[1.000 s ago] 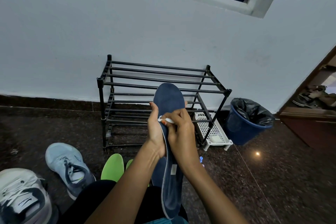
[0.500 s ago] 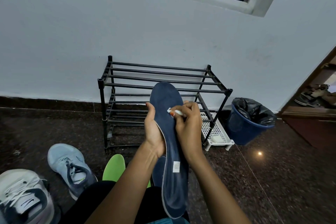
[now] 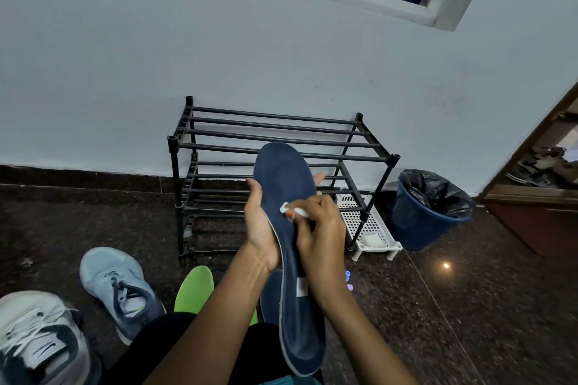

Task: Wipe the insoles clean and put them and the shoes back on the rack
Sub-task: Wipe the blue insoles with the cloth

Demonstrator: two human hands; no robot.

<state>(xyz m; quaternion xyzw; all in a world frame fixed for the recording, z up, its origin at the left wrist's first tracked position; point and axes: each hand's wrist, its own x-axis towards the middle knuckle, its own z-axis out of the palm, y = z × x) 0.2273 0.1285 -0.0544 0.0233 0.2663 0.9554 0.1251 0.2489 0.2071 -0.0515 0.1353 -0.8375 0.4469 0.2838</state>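
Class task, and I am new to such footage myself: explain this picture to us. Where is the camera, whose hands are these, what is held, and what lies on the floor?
There is no machine here: a person works with bare hands. The single camera is worn on their head and looks forward and down, so the hands are the wearer's own. The left hand holds a dark blue insole upright, thumb in front, fingers behind. The right hand pinches a small white wipe against the insole's face. On the dark floor lie a green insole, a second blue insole partly hidden, a light blue shoe and a white shoe. Against the wall stands a black shoe rack, with a white plastic tray and a blue bin beside it.
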